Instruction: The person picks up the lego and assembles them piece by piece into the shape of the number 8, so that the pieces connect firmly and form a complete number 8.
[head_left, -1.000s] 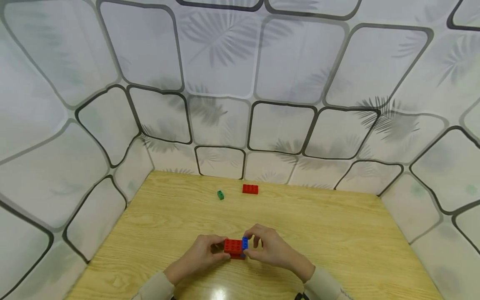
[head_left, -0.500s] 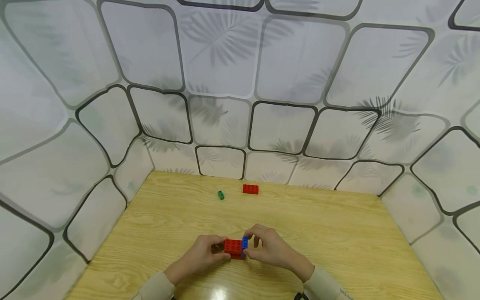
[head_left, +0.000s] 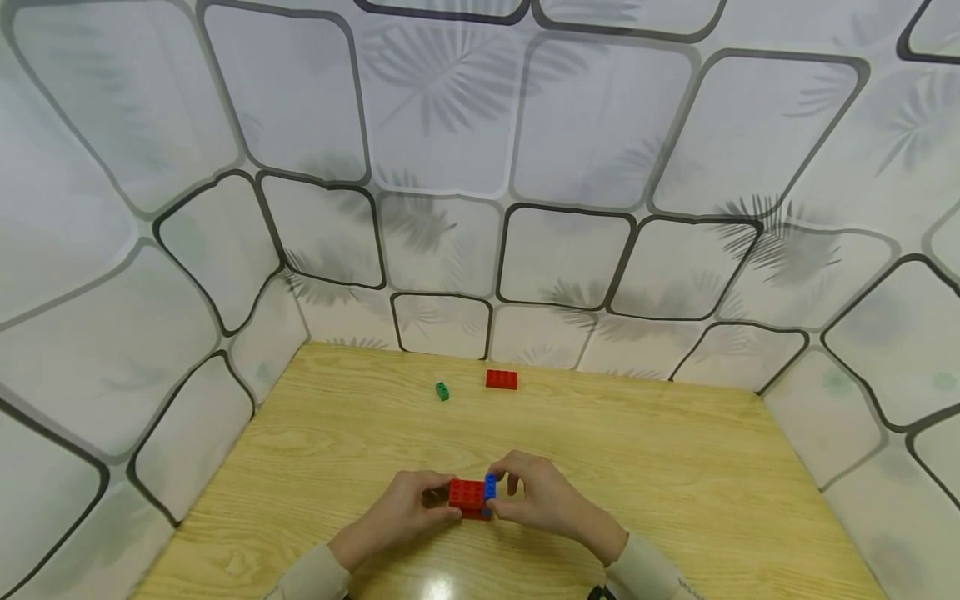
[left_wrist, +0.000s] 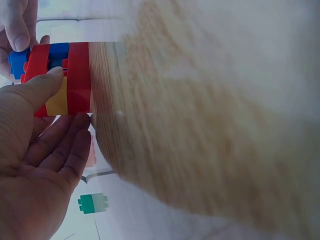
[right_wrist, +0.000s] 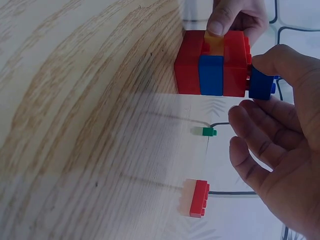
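A stack of toy building bricks stands on the table near its front. Its upper red brick [head_left: 467, 493] lies over a middle layer with a yellow brick [left_wrist: 57, 97] and a blue brick [right_wrist: 211, 75]; another red brick [right_wrist: 189, 67] forms the base. My left hand [head_left: 401, 504] grips the stack's left end, thumb against the yellow part in the left wrist view. At the right end, my right hand [head_left: 543, 496] pinches a small blue brick [right_wrist: 261, 82] on top of the upper red brick. Red studs show between the two in the right wrist view.
Toward the back of the wooden table [head_left: 637, 450] lie a small green brick [head_left: 442, 391] and a long red brick [head_left: 502, 379]. Pale patterned fabric walls [head_left: 450, 250] enclose the table at the back and both sides.
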